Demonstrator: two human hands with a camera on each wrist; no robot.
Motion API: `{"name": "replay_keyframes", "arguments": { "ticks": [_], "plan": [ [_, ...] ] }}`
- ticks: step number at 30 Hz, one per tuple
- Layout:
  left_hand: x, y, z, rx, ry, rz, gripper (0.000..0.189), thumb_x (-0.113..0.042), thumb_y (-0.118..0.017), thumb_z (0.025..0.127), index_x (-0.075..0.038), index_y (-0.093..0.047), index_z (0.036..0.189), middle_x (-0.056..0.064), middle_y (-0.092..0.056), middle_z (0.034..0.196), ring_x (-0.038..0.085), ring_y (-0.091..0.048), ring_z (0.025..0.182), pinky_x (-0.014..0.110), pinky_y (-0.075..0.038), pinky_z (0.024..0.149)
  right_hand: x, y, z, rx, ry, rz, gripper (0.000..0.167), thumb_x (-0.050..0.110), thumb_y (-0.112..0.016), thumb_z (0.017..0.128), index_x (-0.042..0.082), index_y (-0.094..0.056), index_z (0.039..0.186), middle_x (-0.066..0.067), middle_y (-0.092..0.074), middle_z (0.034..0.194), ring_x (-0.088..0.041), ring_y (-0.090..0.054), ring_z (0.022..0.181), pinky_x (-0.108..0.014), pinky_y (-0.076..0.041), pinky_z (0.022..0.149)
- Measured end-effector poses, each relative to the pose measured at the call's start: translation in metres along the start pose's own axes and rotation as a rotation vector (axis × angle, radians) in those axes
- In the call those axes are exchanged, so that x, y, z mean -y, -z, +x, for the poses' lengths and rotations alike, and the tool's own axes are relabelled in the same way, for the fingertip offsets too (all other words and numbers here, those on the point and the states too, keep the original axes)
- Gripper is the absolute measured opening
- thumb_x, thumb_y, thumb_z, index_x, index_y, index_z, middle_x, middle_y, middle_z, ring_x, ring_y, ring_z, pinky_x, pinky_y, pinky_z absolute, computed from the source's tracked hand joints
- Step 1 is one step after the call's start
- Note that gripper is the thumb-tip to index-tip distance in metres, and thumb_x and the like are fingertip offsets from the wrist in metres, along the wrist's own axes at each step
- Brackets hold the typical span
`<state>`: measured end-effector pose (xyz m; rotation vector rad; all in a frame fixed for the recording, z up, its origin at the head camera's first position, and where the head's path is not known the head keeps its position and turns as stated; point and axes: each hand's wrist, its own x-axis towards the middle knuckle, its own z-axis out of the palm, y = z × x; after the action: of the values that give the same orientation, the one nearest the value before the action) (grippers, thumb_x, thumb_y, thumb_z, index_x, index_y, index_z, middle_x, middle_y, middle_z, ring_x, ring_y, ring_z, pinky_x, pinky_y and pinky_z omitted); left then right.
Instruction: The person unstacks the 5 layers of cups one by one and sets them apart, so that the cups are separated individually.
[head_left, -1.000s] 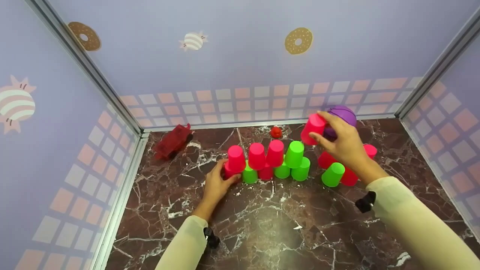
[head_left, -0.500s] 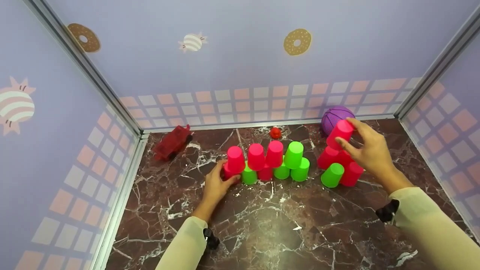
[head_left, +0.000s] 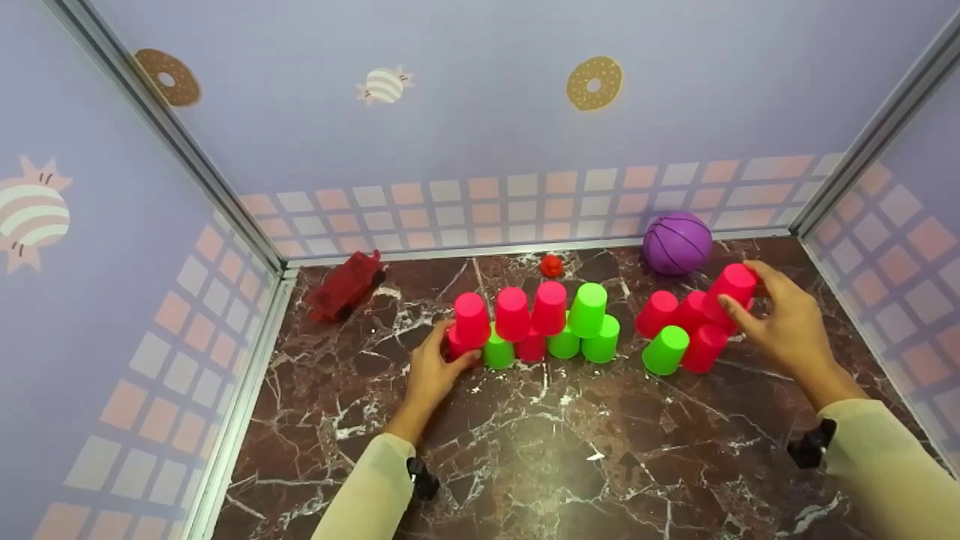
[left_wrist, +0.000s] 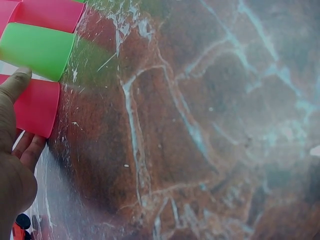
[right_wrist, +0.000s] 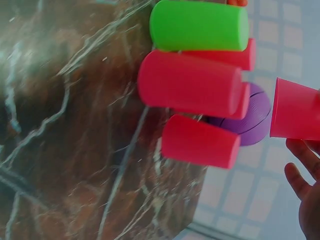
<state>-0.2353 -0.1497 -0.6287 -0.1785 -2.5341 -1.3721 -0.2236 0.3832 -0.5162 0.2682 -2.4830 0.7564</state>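
My left hand (head_left: 435, 375) holds the leftmost bottom cup, a red plastic cup (left_wrist: 37, 107), with the thumb on one side and fingers on the other. That cup is part of an upside-down two-level row: red and green cups below, with three red cups (head_left: 512, 313) and a green cup (head_left: 589, 309) on top. Over at the right, my right hand (head_left: 791, 322) pinches another upside-down red cup (right_wrist: 297, 110) between thumb and fingers. In the right wrist view it is raised above a group of red cups (right_wrist: 190, 82) standing on the tabletop; a green cup (head_left: 665, 350) stands at their front left.
Behind the right group, a purple ball (head_left: 677, 242) sits near the back wall. A small red object (head_left: 552, 265) lies behind the row, and a dark red toy vehicle (head_left: 346, 286) is at the back left. Patterned walls (head_left: 487, 135) enclose the dark marbled tabletop (head_left: 525, 457).
My right hand has carried its red cup rightward and lower, from beside the purple ball to over the right group, uncovering the ball. My left hand has stayed at the same cup.
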Motion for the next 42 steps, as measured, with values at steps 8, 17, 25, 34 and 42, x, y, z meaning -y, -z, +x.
{"name": "replay_keyframes", "arguments": {
  "ticks": [8, 17, 25, 34, 42],
  "plan": [
    [0.002, -0.001, 0.0, -0.005, 0.004, 0.004, 0.063, -0.028, -0.097, 0.084, -0.015, -0.068, 0.139, 0.016, -0.079, 0.131, 0.033, -0.079, 0.12, 0.05, -0.065, 0.102, -0.019, 0.005, -0.016, 0.015, -0.068, -0.024, 0.066, 0.015, -0.09, 0.092, 0.001, -0.061, 0.15, -0.031, -0.075, 0.124, -0.052, -0.078, 0.097, -0.018, -0.041, 0.082],
    [0.003, -0.001, -0.001, -0.018, -0.014, -0.002, 0.063, -0.025, -0.097, 0.084, -0.016, -0.068, 0.139, 0.019, -0.08, 0.129, 0.038, -0.079, 0.117, 0.054, -0.065, 0.1, -0.035, 0.003, -0.03, -0.014, -0.097, -0.042, 0.064, 0.013, -0.09, 0.09, -0.002, -0.062, 0.145, -0.031, -0.077, 0.115, -0.045, -0.074, 0.094, -0.019, -0.039, 0.077],
    [0.003, -0.001, -0.001, -0.009, 0.0, -0.001, 0.065, -0.026, -0.097, 0.083, -0.017, -0.067, 0.14, 0.019, -0.078, 0.133, 0.038, -0.079, 0.12, 0.052, -0.064, 0.103, -0.042, -0.003, -0.042, 0.038, -0.133, -0.025, 0.063, 0.016, -0.089, 0.093, -0.004, -0.06, 0.146, -0.033, -0.076, 0.118, -0.051, -0.075, 0.1, -0.032, -0.048, 0.084],
    [0.001, -0.002, 0.0, -0.009, 0.002, 0.02, 0.063, -0.03, -0.097, 0.084, -0.015, -0.068, 0.139, 0.016, -0.079, 0.132, 0.033, -0.079, 0.12, 0.049, -0.065, 0.103, -0.055, -0.022, -0.07, 0.151, -0.186, -0.025, 0.065, 0.009, -0.086, 0.094, -0.008, -0.049, 0.145, -0.043, -0.068, 0.123, -0.063, -0.07, 0.105, -0.078, -0.054, 0.091],
    [0.002, -0.002, 0.0, 0.002, 0.018, 0.033, 0.065, -0.031, -0.098, 0.084, -0.017, -0.068, 0.141, 0.016, -0.078, 0.135, 0.034, -0.077, 0.124, 0.051, -0.063, 0.106, -0.056, -0.027, -0.074, 0.202, -0.198, -0.018, 0.062, 0.009, -0.084, 0.097, -0.009, -0.045, 0.141, -0.046, -0.064, 0.124, -0.067, -0.066, 0.109, -0.08, -0.051, 0.097]
  ]
}}
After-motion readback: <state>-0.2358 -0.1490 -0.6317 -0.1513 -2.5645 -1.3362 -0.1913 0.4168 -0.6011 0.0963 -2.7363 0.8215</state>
